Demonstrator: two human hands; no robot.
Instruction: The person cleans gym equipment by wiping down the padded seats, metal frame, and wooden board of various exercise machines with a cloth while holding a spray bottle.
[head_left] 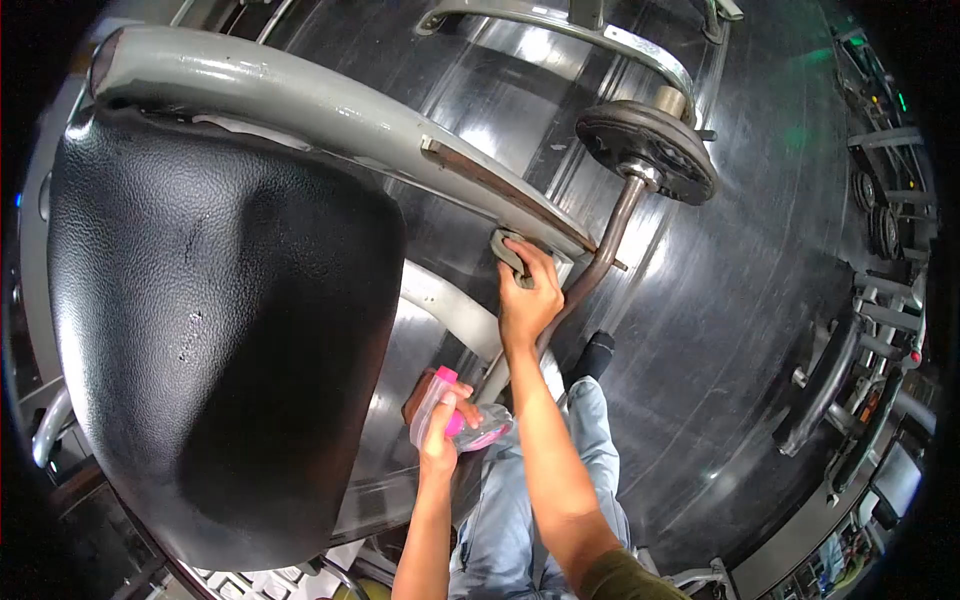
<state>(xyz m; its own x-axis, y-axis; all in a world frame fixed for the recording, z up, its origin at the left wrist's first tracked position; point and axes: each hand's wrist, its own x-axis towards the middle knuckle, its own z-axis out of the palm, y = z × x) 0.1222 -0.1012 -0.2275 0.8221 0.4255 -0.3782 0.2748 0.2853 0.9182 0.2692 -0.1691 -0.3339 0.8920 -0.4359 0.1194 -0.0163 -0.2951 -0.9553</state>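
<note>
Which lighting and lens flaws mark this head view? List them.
Head view: fisheye bending, black corners; a dark shadow across the black textured padded seat; white glare streaks on the glossy black floor; bright highlights along the curved grey metal beam.

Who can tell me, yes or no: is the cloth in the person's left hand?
No, the cloth is in the right hand, while the left hand holds the spray bottle.

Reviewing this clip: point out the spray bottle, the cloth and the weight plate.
Spray bottle [488, 430]: head view, its clear body.
Cloth [507, 255]: head view, its folded upper part.
Weight plate [662, 150]: head view, its dark face.
</note>
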